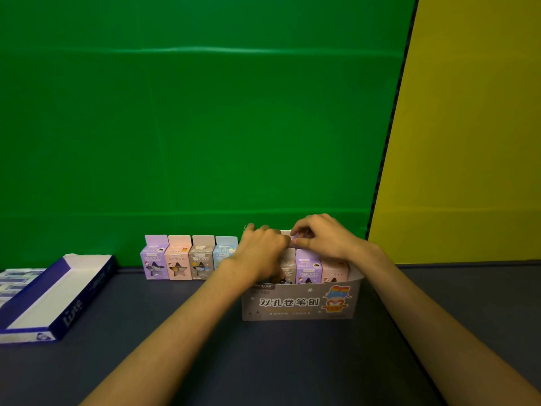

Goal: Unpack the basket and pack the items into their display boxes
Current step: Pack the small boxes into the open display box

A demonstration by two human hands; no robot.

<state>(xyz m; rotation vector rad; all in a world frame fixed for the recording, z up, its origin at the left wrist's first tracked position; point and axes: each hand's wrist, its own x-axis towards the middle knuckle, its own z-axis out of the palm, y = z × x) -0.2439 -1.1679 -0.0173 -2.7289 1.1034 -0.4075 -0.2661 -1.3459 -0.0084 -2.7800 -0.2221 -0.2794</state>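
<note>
My right hand [325,238] sits over the back of the grey display box [298,303], fingers curled, thumb and forefinger pinching the top flap of a small carton [288,233] that stands in the back of the box. My left hand [260,247] is right beside it, fingers bent down over the same spot; I cannot tell whether it actually grips anything, since the back of the hand covers the fingertips. In the front row of the box I see a purple carton [308,266] upright, a pink carton [333,271] touching it on the right, and another partly hidden behind my left wrist. The box stands on the dark table [263,361]. To its left, four more cartons [187,259] line up side by side against the green backdrop [190,127]. Far left lies a blue tray [58,300], open side up.
</note>
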